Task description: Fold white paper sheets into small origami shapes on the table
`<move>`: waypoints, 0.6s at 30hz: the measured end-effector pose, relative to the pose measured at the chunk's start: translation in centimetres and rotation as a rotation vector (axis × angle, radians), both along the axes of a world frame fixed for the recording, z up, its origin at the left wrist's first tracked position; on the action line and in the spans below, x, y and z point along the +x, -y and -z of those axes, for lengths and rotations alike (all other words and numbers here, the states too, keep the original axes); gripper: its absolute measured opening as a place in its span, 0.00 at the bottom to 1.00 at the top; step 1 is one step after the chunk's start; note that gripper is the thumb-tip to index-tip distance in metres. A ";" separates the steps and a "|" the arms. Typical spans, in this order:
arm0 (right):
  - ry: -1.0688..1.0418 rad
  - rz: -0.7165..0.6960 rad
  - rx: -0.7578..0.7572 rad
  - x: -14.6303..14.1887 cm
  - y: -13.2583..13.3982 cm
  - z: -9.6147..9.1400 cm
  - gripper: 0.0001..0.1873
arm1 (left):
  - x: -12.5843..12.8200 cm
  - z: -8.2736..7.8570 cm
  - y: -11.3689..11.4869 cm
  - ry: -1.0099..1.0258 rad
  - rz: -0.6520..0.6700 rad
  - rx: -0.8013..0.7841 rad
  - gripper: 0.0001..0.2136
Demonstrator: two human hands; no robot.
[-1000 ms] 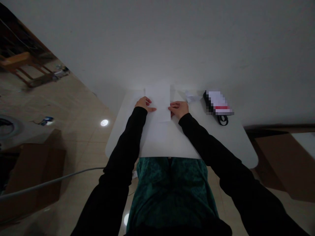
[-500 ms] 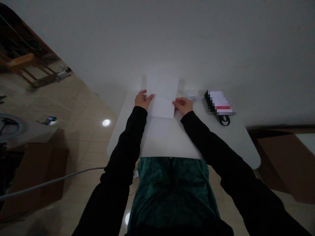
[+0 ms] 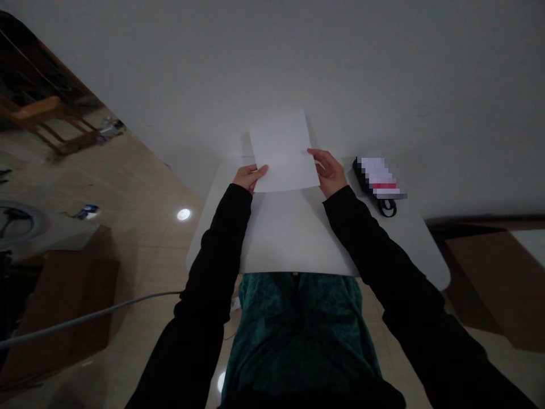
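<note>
A blank white sheet of paper (image 3: 283, 150) is held up above the white table (image 3: 298, 244), slightly tilted. At its lower left corner my left hand (image 3: 249, 176) grips it, thumb on the front face and the other fingers behind. My right hand (image 3: 331, 170) is at the sheet's right edge with fingers loosely curved and apart, a fingertip touching the edge. Part of that hand is hidden behind the paper's lower right corner.
On the table's right side lies a black pouch (image 3: 360, 177) with a strap loop, its top blurred out. A plain wall (image 3: 404, 85) rises behind the table. Cardboard boxes (image 3: 489, 272) stand at the right, and a wooden chair (image 3: 40, 108) is at the far left.
The paper has been raised and turned counterclockwise. My right hand has moved right and its pinch on the paper's edge has loosened. My left hand still holds the sheet.
</note>
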State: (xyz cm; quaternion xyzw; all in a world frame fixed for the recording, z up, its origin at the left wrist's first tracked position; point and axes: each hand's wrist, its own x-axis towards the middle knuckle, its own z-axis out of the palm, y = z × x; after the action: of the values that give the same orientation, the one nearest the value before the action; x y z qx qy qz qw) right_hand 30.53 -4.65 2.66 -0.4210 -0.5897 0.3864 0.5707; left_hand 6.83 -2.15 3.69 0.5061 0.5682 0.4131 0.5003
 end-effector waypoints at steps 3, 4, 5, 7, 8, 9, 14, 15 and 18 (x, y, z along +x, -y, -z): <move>-0.073 -0.089 0.053 0.4 -0.2 0.1 0.17 | 0.3 -0.3 0.6 0.031 0.103 -0.005 0.18; -0.125 -0.109 0.046 0.5 -0.3 0.2 0.15 | 0.4 -0.2 0.8 0.039 0.164 -0.020 0.18; -0.179 -0.116 0.032 0.6 -0.3 0.3 0.15 | 0.4 -0.1 0.8 0.046 0.237 -0.041 0.18; -0.260 -0.106 -0.005 0.8 -0.3 0.4 0.15 | 0.5 0.5 0.5 0.061 0.365 -0.069 0.20; -0.281 -0.095 -0.022 0.9 -0.3 0.3 0.15 | 0.5 0.9 0.2 0.065 0.396 -0.065 0.21; -0.295 -0.084 -0.036 1.1 -0.3 0.2 0.15 | 0.5 1.3 -0.2 0.071 0.389 -0.035 0.22; -0.296 -0.046 -0.081 1.8 -0.3 -0.3 0.11 | 0.3 2.4 -1.5 0.151 0.155 0.222 0.30; -0.281 -0.032 -0.089 1.9 -0.4 -0.3 0.11 | 0.3 2.3 -1.5 0.159 0.138 0.252 0.32; -0.226 0.018 -0.110 2.1 -0.5 -0.2 0.11 | 0.3 1.5 -1.0 0.128 0.140 0.351 0.31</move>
State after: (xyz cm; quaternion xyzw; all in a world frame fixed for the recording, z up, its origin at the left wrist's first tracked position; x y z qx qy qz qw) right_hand 32.64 -4.18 2.88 -0.4110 -0.4956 0.4580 0.6130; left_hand 7.16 -1.19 2.17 0.5966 0.4181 0.5012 0.4670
